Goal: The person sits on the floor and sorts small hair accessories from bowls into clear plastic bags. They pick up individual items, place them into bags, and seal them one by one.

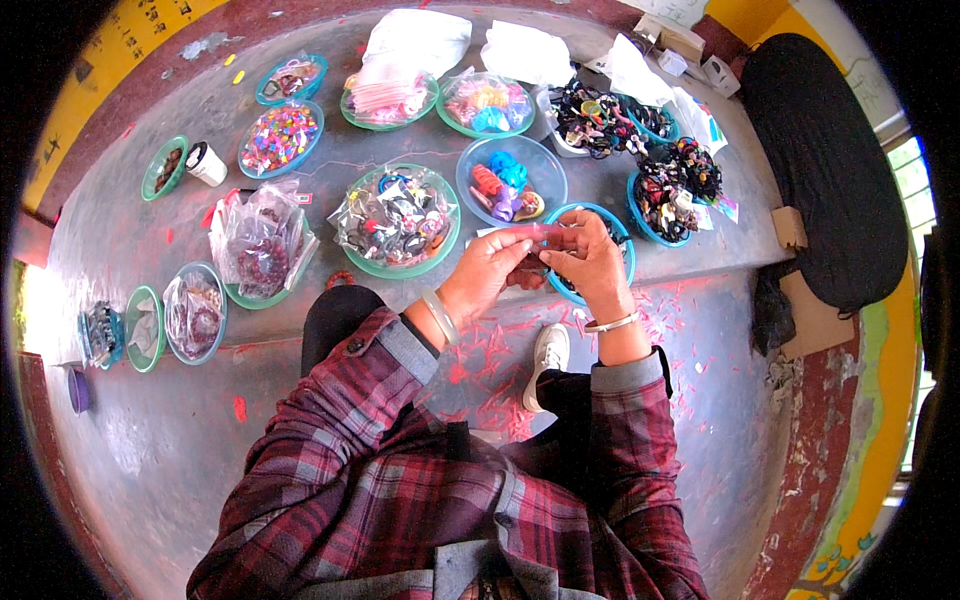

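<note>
My left hand (487, 268) and my right hand (590, 258) meet in front of me, both pinching a small clear plastic bag with a pink strip (535, 233). They hover over a blue-rimmed bowl (625, 262) that my hands mostly hide. Just behind sits a blue bowl of bright hair clips (511, 180), and to its left a green bowl of bagged dark trinkets (398, 220). Bracelets circle both wrists. My plaid sleeves rise from the lower edge.
Several more bowls of beads, clips and hair ties cover the grey bench, with a bagged pile (262, 243) at left, white plastic bags (418, 40) at the back and a white cup (206, 163). Pink scraps litter the floor by my white shoe (547, 358). A black cloth (822, 170) lies at right.
</note>
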Demonstrator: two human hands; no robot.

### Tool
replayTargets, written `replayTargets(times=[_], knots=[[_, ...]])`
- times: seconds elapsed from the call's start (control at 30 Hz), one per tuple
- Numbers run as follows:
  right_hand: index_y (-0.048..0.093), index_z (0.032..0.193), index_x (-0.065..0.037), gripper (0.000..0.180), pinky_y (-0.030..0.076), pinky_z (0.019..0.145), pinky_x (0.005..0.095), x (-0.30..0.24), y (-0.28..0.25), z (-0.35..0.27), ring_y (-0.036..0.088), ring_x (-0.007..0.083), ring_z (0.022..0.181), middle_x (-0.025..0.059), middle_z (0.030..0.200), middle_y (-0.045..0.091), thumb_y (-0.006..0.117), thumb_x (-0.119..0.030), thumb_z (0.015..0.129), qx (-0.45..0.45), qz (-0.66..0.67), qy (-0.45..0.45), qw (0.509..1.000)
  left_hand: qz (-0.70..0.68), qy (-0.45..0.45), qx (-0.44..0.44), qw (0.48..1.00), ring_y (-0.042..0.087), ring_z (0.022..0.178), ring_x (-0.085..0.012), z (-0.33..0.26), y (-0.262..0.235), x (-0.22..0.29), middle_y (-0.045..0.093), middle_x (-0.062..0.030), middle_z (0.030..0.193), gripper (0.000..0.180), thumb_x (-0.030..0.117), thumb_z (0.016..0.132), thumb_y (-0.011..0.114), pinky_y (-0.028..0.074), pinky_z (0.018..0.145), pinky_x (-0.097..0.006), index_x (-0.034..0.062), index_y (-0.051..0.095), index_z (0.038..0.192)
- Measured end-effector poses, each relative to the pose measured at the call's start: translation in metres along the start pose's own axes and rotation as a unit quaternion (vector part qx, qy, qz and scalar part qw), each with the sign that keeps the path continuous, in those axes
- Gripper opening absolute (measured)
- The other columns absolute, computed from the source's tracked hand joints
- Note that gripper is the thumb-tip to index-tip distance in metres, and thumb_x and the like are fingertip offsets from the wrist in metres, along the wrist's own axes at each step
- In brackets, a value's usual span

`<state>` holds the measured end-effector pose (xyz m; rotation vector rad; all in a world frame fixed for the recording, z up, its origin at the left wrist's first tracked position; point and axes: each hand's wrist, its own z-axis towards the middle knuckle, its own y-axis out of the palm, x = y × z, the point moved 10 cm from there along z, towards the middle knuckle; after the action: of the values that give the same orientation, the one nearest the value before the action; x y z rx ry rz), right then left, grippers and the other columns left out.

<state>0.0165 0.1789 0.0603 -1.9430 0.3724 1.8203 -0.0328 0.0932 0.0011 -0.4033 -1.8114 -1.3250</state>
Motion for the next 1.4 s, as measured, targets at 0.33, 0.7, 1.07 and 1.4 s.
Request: replayTargets(times=[0.33,0.7,1.07,1.4], knots=[[0.065,0.081,0.000,0.008,0.043,0.065,0.0196,0.026,-0.013,0.002,0.054,0.0072,0.071,0.0018,0.076,0.062,0.065,-0.005,0.075,0.035,0.004,0.042,0.999,-0.015,0.035,-0.011,0.999,0.060,0.086,-0.0187,-0.001,0.009,0.012,0.058,-0.0088,0.103,0.029,0.020,0.093,0.040,0.052,0.067,-0.028,0.0013,0.048,0.115],[0.060,0.081,-0.005,0.006,0.041,0.048,0.0182,0.018,-0.027,-0.003,0.058,0.0084,0.060,0.0043,0.075,0.063,0.058,-0.010,0.082,0.083,0.158,0.056,0.982,0.089,-0.023,0.026,0.995,0.059,0.081,-0.0096,-0.005,0.003,0.012,0.062,-0.0023,0.097,0.028,0.019,0.084,0.057,0.047,0.058,-0.020,0.0051,0.055,0.108],[0.058,0.089,-0.004,0.010,0.050,0.058,0.0233,0.021,-0.024,-0.005,0.063,0.0158,0.074,0.0080,0.082,0.064,0.055,-0.012,0.085,0.103,0.274,0.083,0.952,0.086,-0.018,0.043,0.995,0.061,0.076,-0.0100,-0.001,-0.005,0.004,0.064,-0.0050,0.092,0.023,0.016,0.083,0.058,0.048,0.060,-0.020,-0.0001,0.060,0.099],[0.060,0.090,-0.002,0.014,0.050,0.056,0.0238,0.023,-0.031,-0.007,0.064,0.0173,0.073,0.0095,0.082,0.065,0.057,-0.014,0.084,0.129,0.290,0.075,0.945,0.036,-0.035,0.037,0.998,0.060,0.079,-0.0108,-0.002,-0.001,0.000,0.063,-0.0055,0.094,0.024,0.013,0.085,0.055,0.049,0.066,-0.022,-0.0006,0.058,0.104]])
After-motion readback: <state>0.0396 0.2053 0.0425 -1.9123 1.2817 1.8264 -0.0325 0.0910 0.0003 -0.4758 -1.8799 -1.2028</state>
